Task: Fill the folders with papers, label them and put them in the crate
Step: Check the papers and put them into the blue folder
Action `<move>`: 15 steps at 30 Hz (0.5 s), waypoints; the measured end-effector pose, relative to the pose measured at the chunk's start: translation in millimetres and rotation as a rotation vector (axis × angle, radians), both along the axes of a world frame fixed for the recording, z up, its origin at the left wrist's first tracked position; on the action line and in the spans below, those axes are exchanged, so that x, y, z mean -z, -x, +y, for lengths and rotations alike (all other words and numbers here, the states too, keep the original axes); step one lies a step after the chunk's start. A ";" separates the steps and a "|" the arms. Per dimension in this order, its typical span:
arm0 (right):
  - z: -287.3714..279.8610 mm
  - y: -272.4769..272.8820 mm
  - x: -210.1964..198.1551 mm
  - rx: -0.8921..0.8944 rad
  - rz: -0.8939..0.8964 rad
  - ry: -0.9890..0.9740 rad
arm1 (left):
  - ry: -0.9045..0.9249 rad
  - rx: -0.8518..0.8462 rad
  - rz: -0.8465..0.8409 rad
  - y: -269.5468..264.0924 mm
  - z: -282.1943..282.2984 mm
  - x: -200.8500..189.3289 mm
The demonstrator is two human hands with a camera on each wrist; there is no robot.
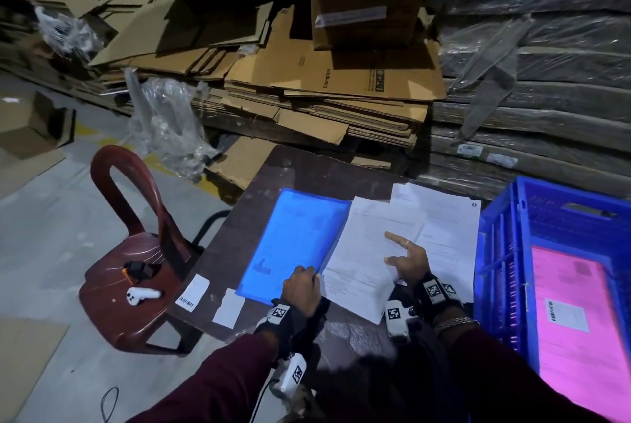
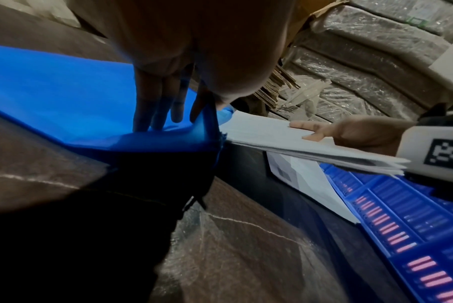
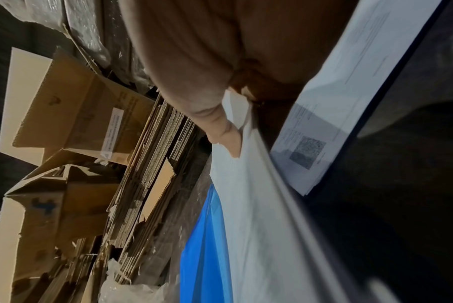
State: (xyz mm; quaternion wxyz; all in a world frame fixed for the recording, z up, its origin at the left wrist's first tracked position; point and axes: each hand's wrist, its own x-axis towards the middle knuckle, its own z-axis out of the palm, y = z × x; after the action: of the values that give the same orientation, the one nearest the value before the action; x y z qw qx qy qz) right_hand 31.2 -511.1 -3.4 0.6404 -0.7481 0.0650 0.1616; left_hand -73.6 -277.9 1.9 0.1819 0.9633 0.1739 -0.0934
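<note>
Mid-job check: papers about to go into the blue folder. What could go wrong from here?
1. The left hand pinches only a corner of the blue folder, so the opening may be narrow and the papers could snag.
2. The right hand holds that bundle by its near edge; sheets may fan out.
3. Loose labels near the table edge could get knocked off.

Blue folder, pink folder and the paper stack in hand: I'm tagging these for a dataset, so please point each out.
blue folder (image 1: 293, 238), head view, middle of its cover.
pink folder (image 1: 577, 330), head view, its face inside the crate.
paper stack (image 1: 362, 252), head view, top sheet left of the right hand.
</note>
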 end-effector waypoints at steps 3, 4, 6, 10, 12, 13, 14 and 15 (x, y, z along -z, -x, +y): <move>4.0 -2.8 5.4 -0.005 0.043 0.001 | -0.006 0.011 -0.002 -3.1 -1.5 -0.5; 4.4 -2.7 6.6 -0.015 0.049 -0.008 | -0.017 0.001 0.000 -4.4 -2.4 -1.4; 2.6 -1.3 8.0 -0.034 0.060 -0.019 | -0.026 -0.016 -0.002 -7.0 -3.9 -4.9; -5.5 -0.2 2.1 -0.081 0.135 0.037 | 0.046 -0.002 -0.085 -7.8 -4.5 -5.4; -9.3 -2.7 1.7 -0.091 0.173 0.068 | 0.067 0.004 -0.119 -8.0 -3.8 -0.7; -10.4 -3.8 0.8 -0.097 0.182 0.078 | 0.054 0.008 -0.133 -8.2 -3.5 1.1; -10.9 -4.6 -1.4 -0.108 0.180 0.087 | 0.048 0.009 -0.120 -8.5 -3.2 1.4; -10.3 -4.8 -3.5 -0.128 0.173 0.102 | 0.042 0.009 -0.097 -8.8 -2.7 0.8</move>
State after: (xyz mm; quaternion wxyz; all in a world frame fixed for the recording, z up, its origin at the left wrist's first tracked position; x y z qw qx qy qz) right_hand 36.1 -521.3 0.1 0.5818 -0.7655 0.0804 0.2627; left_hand -64.8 -280.6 1.1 0.2099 0.9634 0.1586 -0.0512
